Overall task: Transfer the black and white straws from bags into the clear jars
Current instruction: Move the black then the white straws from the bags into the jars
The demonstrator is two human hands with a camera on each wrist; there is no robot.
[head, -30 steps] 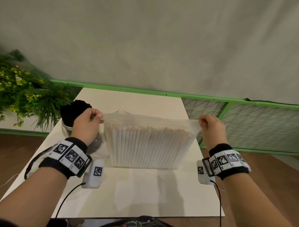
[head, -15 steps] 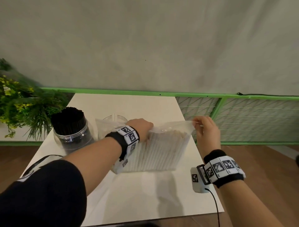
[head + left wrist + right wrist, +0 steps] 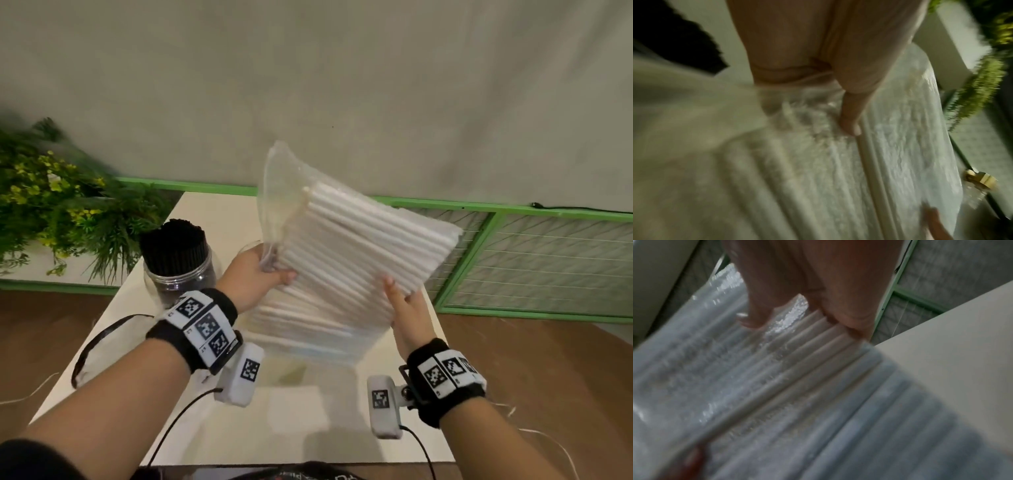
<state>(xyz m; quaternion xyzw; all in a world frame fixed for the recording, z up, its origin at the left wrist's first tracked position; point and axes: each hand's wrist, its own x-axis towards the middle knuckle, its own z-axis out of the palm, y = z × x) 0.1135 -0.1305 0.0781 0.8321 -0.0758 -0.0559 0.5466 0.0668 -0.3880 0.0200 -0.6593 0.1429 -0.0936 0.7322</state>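
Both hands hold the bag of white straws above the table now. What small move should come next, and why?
Probably tip the bag further, so its open mouth comes over the second clear jar, whose rim shows behind the left hand. The white straws lie slanted, the right hand supports the closed end, and the black straws already fill their jar.

The bag of white straws is hiding most of the second jar; both wrist views are blurring, and the right hand's fingers are disappearing underneath.

White rectangular table carries clear round plastic jar packed with black straws, far left; black looped strap on left edge.
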